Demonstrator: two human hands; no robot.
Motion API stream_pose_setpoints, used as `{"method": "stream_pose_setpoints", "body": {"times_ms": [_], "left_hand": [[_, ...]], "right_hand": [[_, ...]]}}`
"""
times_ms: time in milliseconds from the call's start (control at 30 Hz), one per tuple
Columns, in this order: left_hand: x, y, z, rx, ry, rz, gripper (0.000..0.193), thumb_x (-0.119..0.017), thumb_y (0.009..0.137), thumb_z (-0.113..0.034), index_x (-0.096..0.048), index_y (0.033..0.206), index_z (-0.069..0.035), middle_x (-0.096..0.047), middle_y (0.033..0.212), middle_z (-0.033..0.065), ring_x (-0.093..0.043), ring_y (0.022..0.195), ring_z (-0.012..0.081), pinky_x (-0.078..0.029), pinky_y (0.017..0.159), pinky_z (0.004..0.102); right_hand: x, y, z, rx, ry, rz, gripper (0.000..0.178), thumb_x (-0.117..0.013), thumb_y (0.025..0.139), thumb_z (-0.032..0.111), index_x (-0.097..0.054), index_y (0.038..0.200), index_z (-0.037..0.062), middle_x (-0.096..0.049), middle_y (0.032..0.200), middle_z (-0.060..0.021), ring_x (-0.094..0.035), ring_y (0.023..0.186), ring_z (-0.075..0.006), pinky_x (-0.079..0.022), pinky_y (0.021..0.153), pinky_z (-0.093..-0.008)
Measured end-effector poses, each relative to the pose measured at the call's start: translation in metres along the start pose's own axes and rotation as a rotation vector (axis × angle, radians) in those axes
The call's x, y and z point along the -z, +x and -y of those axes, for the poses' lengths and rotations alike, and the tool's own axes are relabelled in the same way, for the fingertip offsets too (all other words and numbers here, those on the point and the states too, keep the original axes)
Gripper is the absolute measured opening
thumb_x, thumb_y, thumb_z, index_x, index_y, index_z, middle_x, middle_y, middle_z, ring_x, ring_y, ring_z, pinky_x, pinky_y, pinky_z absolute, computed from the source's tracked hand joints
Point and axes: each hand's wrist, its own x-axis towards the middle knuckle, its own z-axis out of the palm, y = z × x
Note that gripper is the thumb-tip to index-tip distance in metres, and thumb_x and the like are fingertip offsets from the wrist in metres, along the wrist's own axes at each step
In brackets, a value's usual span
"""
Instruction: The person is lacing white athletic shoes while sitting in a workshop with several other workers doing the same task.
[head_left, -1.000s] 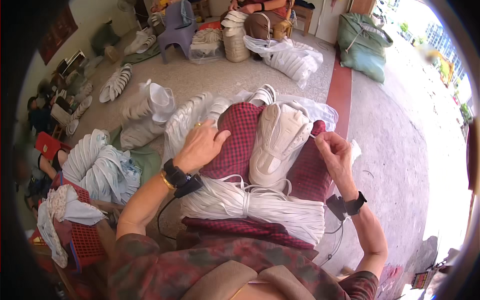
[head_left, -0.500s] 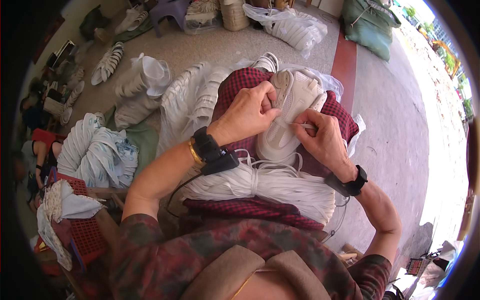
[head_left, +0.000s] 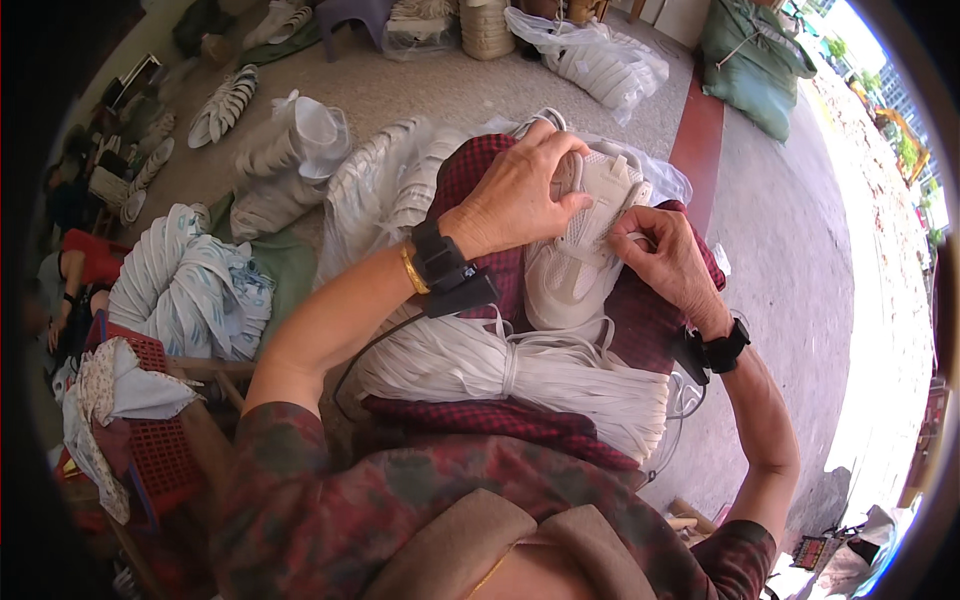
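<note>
On the person's lap, over a red checked cloth (head_left: 470, 180), lies a white sneaker (head_left: 580, 250); the left hand (head_left: 515, 195) grips its upper end, fingers curled closed, while the right hand (head_left: 665, 255) pinches at its lacing. Lacing appears partly done, though how many eyelets remain cannot be told. A bundle of white laces (head_left: 520, 370) crosses the lap's near edge; heaps of white shoe parts (head_left: 280, 150) cover the concrete floor (head_left: 770, 250).

- Strong daylight is seen entering from the upper right, where the pavement (head_left: 880, 200) is washed out to near white.
- The left side is left in dim shade.
- Straight edges are bent toward the rim, and a black fisheye border is seen.
- The centre is rendered sharp; the margins are softened.
</note>
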Motion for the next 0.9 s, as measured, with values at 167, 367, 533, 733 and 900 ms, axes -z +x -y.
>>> {"method": "stream_pose_setpoints", "body": {"times_ms": [167,367,533,733,900], "left_hand": [[-0.003,-0.002,0.000,0.007,-0.003,-0.077,0.051,-0.084,0.077,-0.019,-0.062,0.123,-0.007,-0.059,0.111,0.0087,-0.061,0.078,0.0187,-0.054,0.070,0.0315],[-0.003,-0.001,0.004,0.034,-0.007,-0.009,0.061,-0.083,0.079,-0.020,-0.059,0.135,-0.010,-0.058,0.118,0.0089,-0.060,0.079,0.0161,-0.054,0.069,0.0292],[0.014,-0.013,-0.005,0.107,-0.208,0.183,0.085,-0.084,0.074,-0.008,-0.046,0.150,-0.016,-0.046,0.139,0.0091,-0.061,0.085,0.0156,-0.059,0.077,0.0286],[0.017,-0.018,-0.001,0.115,-0.305,0.225,0.101,-0.083,0.067,0.005,-0.039,0.155,-0.019,-0.039,0.147,0.0093,-0.061,0.086,0.0156,-0.062,0.081,0.0289],[0.015,-0.017,0.001,0.103,-0.304,0.216,0.101,-0.083,0.067,0.005,-0.040,0.154,-0.019,-0.041,0.146,0.0092,-0.061,0.086,0.0155,-0.061,0.080,0.0284]], "right_hand": [[0.000,-0.003,-0.007,0.016,0.063,0.012,0.015,-0.069,0.086,0.013,-0.068,0.083,-0.0019,-0.045,0.061,0.0060,-0.037,0.058,-0.0026,-0.030,0.050,-0.0256],[-0.016,-0.017,-0.002,-0.036,0.032,-0.076,0.017,-0.067,0.086,0.013,-0.070,0.086,-0.0040,-0.054,0.064,0.0042,-0.042,0.058,-0.0018,-0.034,0.049,-0.0251],[-0.022,-0.026,-0.002,-0.120,0.241,-0.182,0.020,-0.068,0.089,0.013,-0.069,0.093,-0.0059,-0.064,0.074,0.0008,-0.053,0.066,-0.0017,-0.045,0.057,-0.0221],[-0.023,-0.026,0.002,-0.130,0.133,-0.178,0.017,-0.069,0.086,0.011,-0.070,0.090,-0.0055,-0.064,0.074,0.0013,-0.055,0.066,-0.0017,-0.045,0.057,-0.0219],[-0.026,-0.025,0.005,-0.161,0.040,-0.203,0.015,-0.069,0.083,0.010,-0.070,0.086,-0.0054,-0.063,0.071,0.0027,-0.052,0.063,-0.0013,-0.044,0.054,-0.0216]]}}
